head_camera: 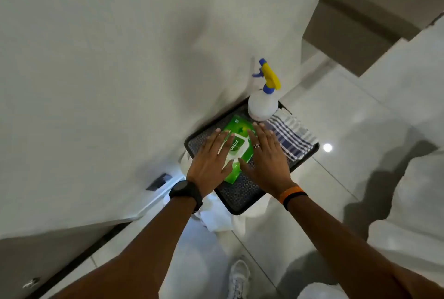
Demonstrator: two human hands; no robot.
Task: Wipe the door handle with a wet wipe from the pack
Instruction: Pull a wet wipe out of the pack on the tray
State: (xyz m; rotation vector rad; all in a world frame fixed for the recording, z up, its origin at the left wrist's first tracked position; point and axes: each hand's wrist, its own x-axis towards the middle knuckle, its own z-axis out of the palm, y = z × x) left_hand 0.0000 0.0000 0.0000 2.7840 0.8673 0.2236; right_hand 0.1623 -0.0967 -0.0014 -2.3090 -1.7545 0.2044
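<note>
A green wet-wipe pack with a white flap lies flat on a dark tray. My left hand hovers over the pack's left side, fingers spread, a black watch on the wrist. My right hand is over the pack's right side, fingers spread, a ring on one finger and an orange band on the wrist. Neither hand grips the pack; whether they touch it I cannot tell. A metal door handle shows at the lower left edge.
A white spray bottle with a yellow and blue trigger stands at the tray's far corner. A blue-striped cloth lies on the tray's right side. The tray rests on a white stand against a white wall. Glossy tiled floor spreads to the right.
</note>
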